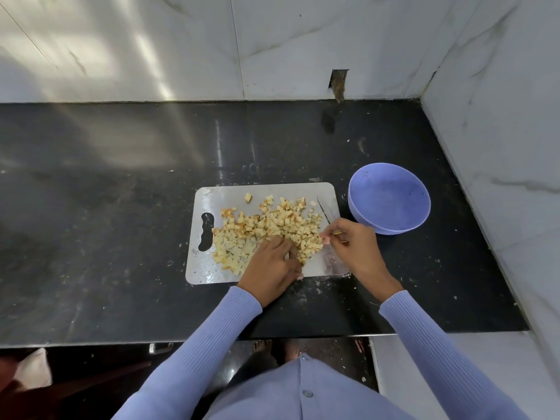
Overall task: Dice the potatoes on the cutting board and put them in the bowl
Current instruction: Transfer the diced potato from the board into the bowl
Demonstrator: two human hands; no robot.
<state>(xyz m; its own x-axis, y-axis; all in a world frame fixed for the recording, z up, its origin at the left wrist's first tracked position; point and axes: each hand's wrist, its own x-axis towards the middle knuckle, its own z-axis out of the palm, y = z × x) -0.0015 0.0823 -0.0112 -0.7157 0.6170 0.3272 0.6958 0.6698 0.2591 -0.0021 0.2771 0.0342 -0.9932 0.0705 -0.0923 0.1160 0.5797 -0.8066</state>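
A pile of diced potato point(266, 228) covers the middle of the steel cutting board point(209, 268) on the black counter. My left hand point(274, 263) lies on the near edge of the pile with its fingers curled into the cubes. My right hand point(353, 242) grips the handle of a knife point(325, 212), whose blade points up and left over the board's right end. An empty lilac bowl point(391, 198) stands just right of the board, tilted toward me.
The black counter point(121, 207) stretches to the left. White marble walls close the back and the right side. The counter's front edge runs close to my body.
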